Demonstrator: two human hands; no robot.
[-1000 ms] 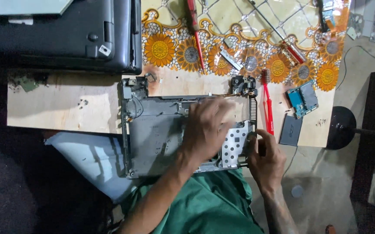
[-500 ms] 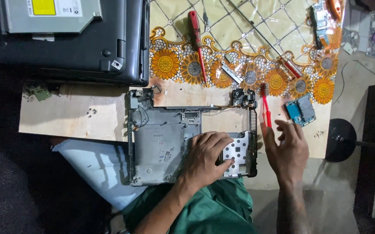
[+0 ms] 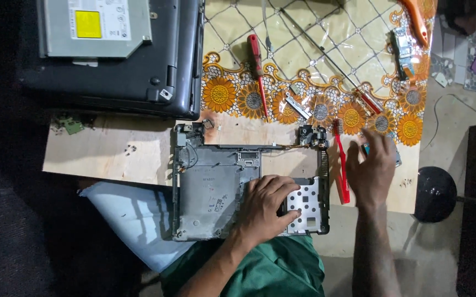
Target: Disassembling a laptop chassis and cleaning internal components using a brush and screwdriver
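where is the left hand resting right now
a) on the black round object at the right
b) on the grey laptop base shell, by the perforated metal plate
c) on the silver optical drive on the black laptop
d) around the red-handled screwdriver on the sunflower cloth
b: the left hand lies flat on the grey laptop base shell, its fingers at the edge of the perforated metal plate.

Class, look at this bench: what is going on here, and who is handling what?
A person is working on a stripped laptop base that lies on a wooden board. The left hand rests flat on the base beside its perforated metal plate. The right hand hovers open over the board's right end, next to a red toothbrush. Screwdrivers lie on the sunflower cloth, and a closed laptop carries an optical drive.
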